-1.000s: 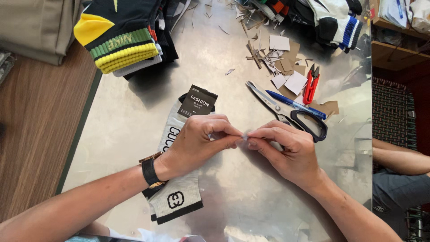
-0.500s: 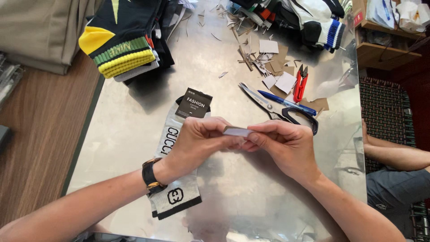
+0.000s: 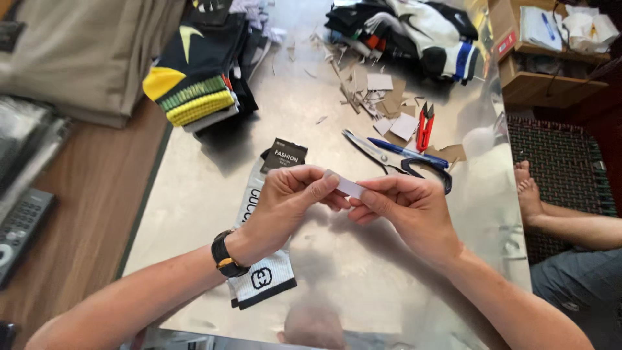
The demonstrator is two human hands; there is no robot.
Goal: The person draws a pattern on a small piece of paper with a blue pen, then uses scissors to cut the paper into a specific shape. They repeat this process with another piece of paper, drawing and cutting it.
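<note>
hands meet above the middle of a shiny metal table [image 3: 194, 214], seen from the head camera. left hand [image 3: 291, 201] and right hand [image 3: 405, 207] each pinch one end of a small white paper strip [image 3: 348, 187], thumbs and forefingers closed narrowly on it; the strip is held level in the air between them, just above the tabletop. a black wristwatch [image 3: 227, 256] sits on the left wrist. beneath the left forearm lies a white sock with black trim [image 3: 262, 279], its upper part carrying a dark cardboard label [image 3: 284, 154]. beyond the right hand, touching one another, lie dark-handled scissors [image 3: 389, 155] and a blue pen [image 3: 408, 152]; a red cutter [image 3: 424, 126] rests near them among scattered cardboard scraps [image 3: 382, 104]. at the far left edge stands a stack of folded socks, topmost yellow and dark [image 3: 194, 84]; a second heap of socks [image 3: 408, 32] lies at the far end. a remote control [image 3: 19, 227] rests on the wooden surface to the left. another person's bare foot [image 3: 528, 191] shows at the right.
</note>
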